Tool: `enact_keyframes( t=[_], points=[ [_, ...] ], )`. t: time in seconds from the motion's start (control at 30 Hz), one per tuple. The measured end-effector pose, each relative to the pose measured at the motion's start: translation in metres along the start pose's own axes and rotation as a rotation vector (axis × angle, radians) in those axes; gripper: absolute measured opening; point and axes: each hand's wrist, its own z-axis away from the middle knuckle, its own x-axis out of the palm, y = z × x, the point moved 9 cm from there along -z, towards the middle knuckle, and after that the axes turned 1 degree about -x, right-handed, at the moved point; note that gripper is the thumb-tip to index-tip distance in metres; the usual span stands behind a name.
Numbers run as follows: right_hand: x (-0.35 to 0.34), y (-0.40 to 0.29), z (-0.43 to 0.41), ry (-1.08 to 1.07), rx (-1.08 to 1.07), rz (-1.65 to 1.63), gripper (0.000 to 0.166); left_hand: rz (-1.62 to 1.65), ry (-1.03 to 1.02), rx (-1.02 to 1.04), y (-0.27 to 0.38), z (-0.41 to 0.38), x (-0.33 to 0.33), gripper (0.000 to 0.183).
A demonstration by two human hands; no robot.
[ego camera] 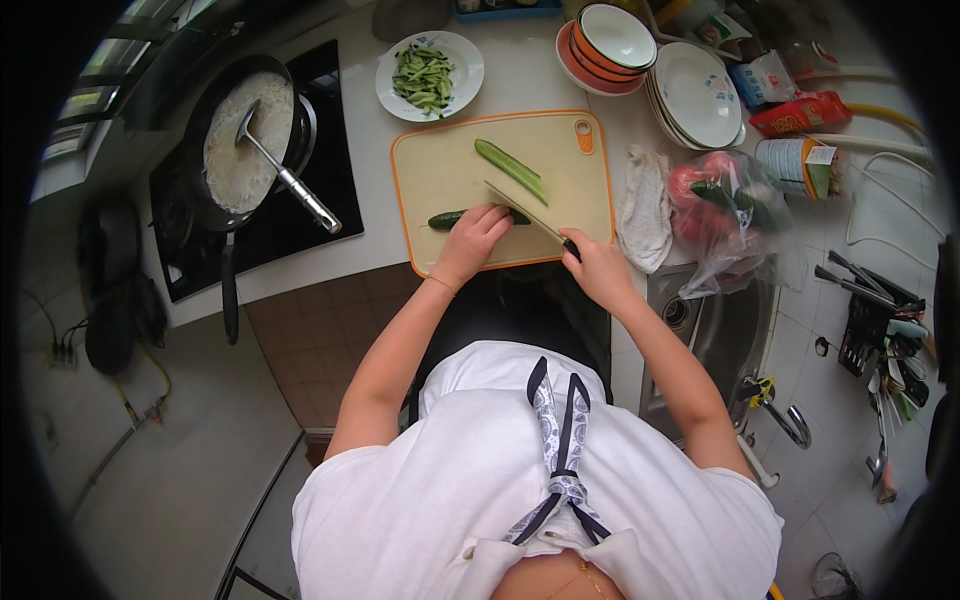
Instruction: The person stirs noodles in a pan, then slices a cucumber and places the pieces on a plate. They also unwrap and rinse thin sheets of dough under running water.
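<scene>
My left hand (pixel 475 238) presses a dark green cucumber piece (pixel 447 220) down on a cream cutting board with an orange rim (pixel 442 142). In my right hand (pixel 598 268) is the black handle of a kitchen knife (pixel 525 212), its blade slanting up and left, close by my left fingers. Whether the blade touches the cucumber I cannot tell. Farther up the board lies another cucumber piece, its pale cut face up (pixel 512 171). Beyond the board, cut cucumber strips (pixel 424 79) lie on a white plate (pixel 467 69).
Left, a wok (pixel 196 180) holding whitish food and a metal ladle (pixel 289 176) stands on the black cooktop (pixel 341 195). Right of the board are a white cloth (pixel 645 206), a plastic bag of tomatoes (pixel 724 217), stacked plates (pixel 694 94), stacked bowls (pixel 616 36) and a sink (pixel 724 337).
</scene>
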Motion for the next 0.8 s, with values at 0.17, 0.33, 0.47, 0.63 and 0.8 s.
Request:
enact_keyframes(
  t=[0.17, 0.33, 0.47, 0.63, 0.8],
  points=[
    [0.007, -0.015, 0.012, -0.042, -0.012, 0.07, 0.029, 0.015, 0.058, 0.038, -0.004, 0.004, 0.003, 0.027],
    [-0.006, -0.031, 0.019, -0.128, 0.055, 0.112, 0.025, -0.001, 0.051, 0.051, -0.008, 0.01, 0.012, 0.028],
    [0.009, -0.017, 0.005, -0.09, 0.042, 0.08, 0.024, 0.007, 0.065, 0.052, -0.007, 0.005, 0.012, 0.03],
    [0.027, -0.009, -0.013, -0.008, -0.003, 0.012, 0.023, 0.032, 0.048, 0.039, -0.007, 0.012, 0.015, 0.03],
    [0.01, -0.013, 0.003, -0.048, 0.011, 0.04, 0.023, 0.027, 0.072, 0.047, -0.008, 0.007, 0.012, 0.032]
  ],
)
